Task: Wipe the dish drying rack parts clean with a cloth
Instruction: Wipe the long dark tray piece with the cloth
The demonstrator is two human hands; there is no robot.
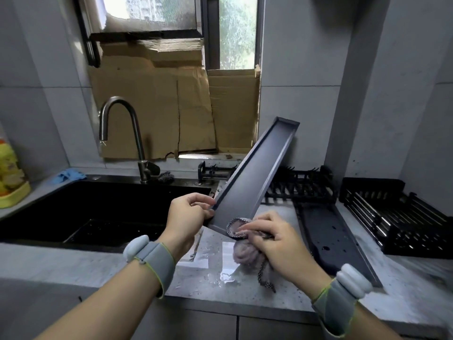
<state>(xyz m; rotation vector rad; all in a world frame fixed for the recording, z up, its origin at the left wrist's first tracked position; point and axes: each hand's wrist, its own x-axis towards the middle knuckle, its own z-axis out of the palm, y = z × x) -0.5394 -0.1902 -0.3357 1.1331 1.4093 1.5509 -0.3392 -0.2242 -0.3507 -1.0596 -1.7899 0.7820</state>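
The left hand (190, 212) grips the near left edge of a long dark drip tray (255, 175), holding it tilted up over the counter so its far end rises toward the window. The right hand (274, 238) clutches a bunched grey cloth (245, 251) and presses it against the tray's lower end. Both wrists wear grey bands. Beneath them lies a speckled grey countertop (98, 263), wet in patches. A second dark tray (335, 241) lies flat just right of the hands, with black rack sections (397, 217) beyond it. Left sits a black sink (73, 217) with a curved faucet (127, 133). Behind, cardboard (159, 111) covers the lower window, set in grey tiled walls.
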